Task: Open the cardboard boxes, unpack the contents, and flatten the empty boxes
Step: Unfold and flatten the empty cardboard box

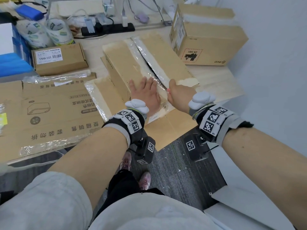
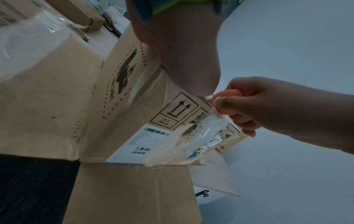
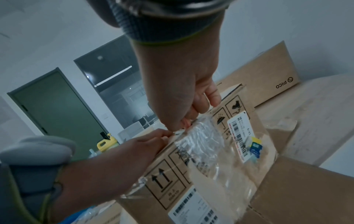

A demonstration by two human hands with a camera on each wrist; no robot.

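Note:
A long cardboard box (image 1: 123, 63) lies on the table, and clear tape (image 1: 149, 63) runs along its top seam, which gapes dark near the front. My left hand (image 1: 144, 92) rests flat on the box top just left of the seam, fingers straight. My right hand (image 1: 177, 95) grips a pink-handled cutter (image 1: 168, 91) at the seam's near end. The left wrist view shows the right hand (image 2: 258, 109) curled round the pink handle (image 2: 228, 97) above wrinkled tape (image 2: 208, 128). In the right wrist view, the right hand (image 3: 182, 91) is at the box's top edge beside the left hand (image 3: 134, 150).
A PICO box (image 1: 207, 39) stands at the back right. A small labelled box (image 1: 61, 58) and a flattened carton (image 1: 54, 113) lie to the left. More flat cardboard (image 1: 166, 128) sits under the box at the table's front edge. A power strip (image 1: 108, 29) is behind.

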